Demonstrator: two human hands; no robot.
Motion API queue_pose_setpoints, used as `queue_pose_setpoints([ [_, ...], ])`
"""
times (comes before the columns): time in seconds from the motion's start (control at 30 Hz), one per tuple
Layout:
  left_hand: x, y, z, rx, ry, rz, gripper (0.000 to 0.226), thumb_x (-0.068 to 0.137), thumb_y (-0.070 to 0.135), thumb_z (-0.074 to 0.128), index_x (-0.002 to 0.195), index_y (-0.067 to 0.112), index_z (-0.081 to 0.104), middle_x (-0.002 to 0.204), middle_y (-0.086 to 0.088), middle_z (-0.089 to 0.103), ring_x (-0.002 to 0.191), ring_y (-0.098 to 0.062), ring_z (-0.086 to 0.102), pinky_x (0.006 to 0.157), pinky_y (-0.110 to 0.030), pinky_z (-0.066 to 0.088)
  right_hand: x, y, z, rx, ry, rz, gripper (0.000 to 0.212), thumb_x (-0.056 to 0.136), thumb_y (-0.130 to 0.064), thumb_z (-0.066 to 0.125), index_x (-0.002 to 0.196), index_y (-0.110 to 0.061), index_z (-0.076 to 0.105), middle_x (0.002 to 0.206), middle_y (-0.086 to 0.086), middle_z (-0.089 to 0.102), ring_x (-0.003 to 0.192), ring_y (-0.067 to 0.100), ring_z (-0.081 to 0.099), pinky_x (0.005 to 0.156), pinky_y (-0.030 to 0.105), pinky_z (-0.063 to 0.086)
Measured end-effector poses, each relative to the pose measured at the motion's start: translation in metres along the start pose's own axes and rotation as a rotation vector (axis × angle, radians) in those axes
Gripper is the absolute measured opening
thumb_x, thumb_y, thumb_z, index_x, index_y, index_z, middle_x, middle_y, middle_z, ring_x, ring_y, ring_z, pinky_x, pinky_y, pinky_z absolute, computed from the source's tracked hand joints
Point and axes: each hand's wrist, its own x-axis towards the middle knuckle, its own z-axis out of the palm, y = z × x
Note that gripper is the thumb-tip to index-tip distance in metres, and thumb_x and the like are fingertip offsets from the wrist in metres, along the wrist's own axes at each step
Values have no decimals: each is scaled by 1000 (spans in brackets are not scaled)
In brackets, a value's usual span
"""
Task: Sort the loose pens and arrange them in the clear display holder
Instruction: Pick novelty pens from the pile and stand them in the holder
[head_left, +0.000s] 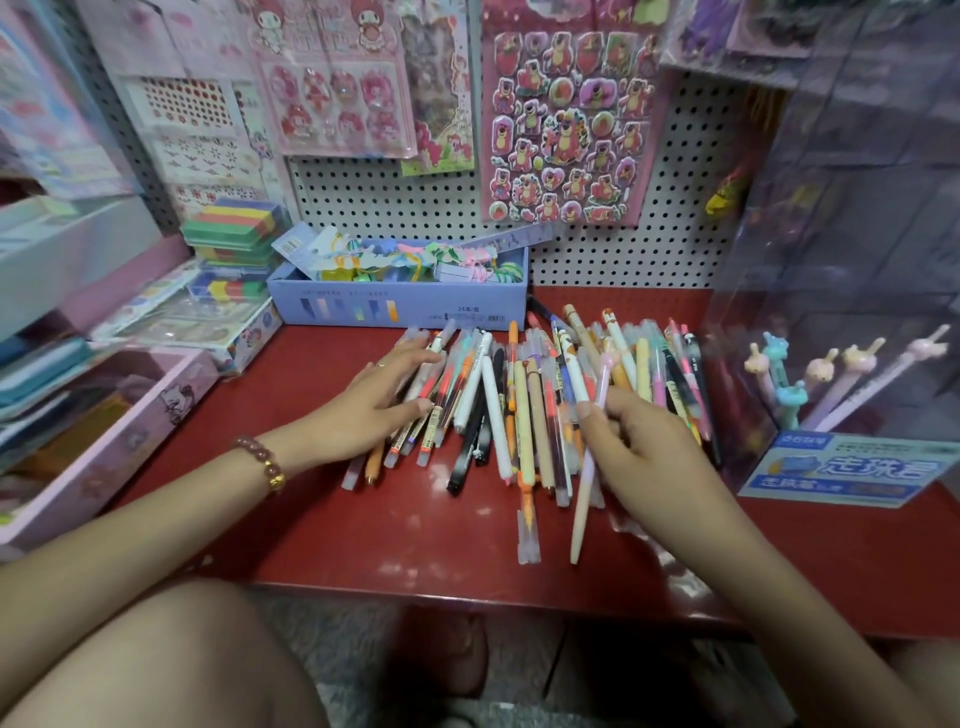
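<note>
Red counter (363, 535) beneath a pegboard (649, 234): pens (519, 395) lay heaped beside the holder (831, 234). Left hand (374, 405) rested flat on them; right hand (639, 441) pinched a pink pen (582, 509). Steadying the heap should let it lift cleanly.

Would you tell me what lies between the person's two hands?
In the head view, loose pens fill the stretch between the left hand and the right hand, which pinches a pale pen.

Left hand (363, 410) rests on pen pile (519, 405); right hand (644, 441) pinches pale pen (579, 519).
</note>
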Motion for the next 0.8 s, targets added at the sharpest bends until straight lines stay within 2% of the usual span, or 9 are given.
queue_pose_setpoints([
  [0.1,0,0,0,68,56,16,43,82,56,42,124,45,43,155,11,16,144,-1,2,118,-46,13,1,-1,5,-1,-23,12,40,96,-37,37,84,-2,51,62,21,51,50,25,43,54,43,43],
  [0.17,2,2,1,70,93,24,56,82,60,35,130,33,45,155,7,20,144,-3,6,118,-44,16,2,1,8,-11,-25,5,43,95,-40,36,88,-1,53,58,14,43,51,25,39,51,37,37],
  [0.23,3,4,1,39,93,8,60,85,60,35,134,27,43,156,4,19,144,-4,5,118,-38,13,2,3,11,-12,-33,1,45,95,-41,38,88,0,55,55,2,35,49,16,32,51,31,31],
  [0.33,5,4,2,17,110,14,44,97,31,47,139,29,36,157,4,15,144,-3,2,114,-28,11,2,4,13,25,-47,-21,40,94,-39,45,72,-5,46,49,-7,29,44,10,26,50,30,30],
  [0.43,6,5,2,-95,192,-21,52,94,0,49,138,24,34,147,8,31,141,-6,18,112,-25,20,1,2,16,46,-49,-59,42,94,-34,50,61,-19,29,45,-7,27,42,8,23,49,28,26],
  [0.57,1,8,-2,-336,274,-134,39,97,2,44,131,21,39,142,0,44,133,-12,40,112,-34,32,0,-1,18,67,-53,-75,43,94,-32,51,61,-21,26,44,-8,27,42,8,23,51,29,27],
  [0.67,-4,25,-10,-595,355,-171,31,98,5,44,128,14,44,133,-5,55,114,-11,58,95,-24,48,-1,-4,17,76,-34,-105,43,94,-32,50,61,-20,24,44,-7,26,44,8,22,51,30,26],
  [0.73,-8,38,-18,-765,367,-168,33,99,12,41,132,15,42,123,-3,62,97,-14,68,74,-22,56,-3,-9,16,100,-23,-130,43,93,-39,47,62,-20,24,46,-7,25,45,8,22,49,28,24],
  [0.8,-14,47,-28,-778,409,-141,33,101,18,38,133,23,42,101,3,68,62,-9,65,47,-17,47,-6,-14,14,140,-6,-167,43,92,-50,42,63,-21,25,50,-7,26,47,8,24,47,24,21],
])
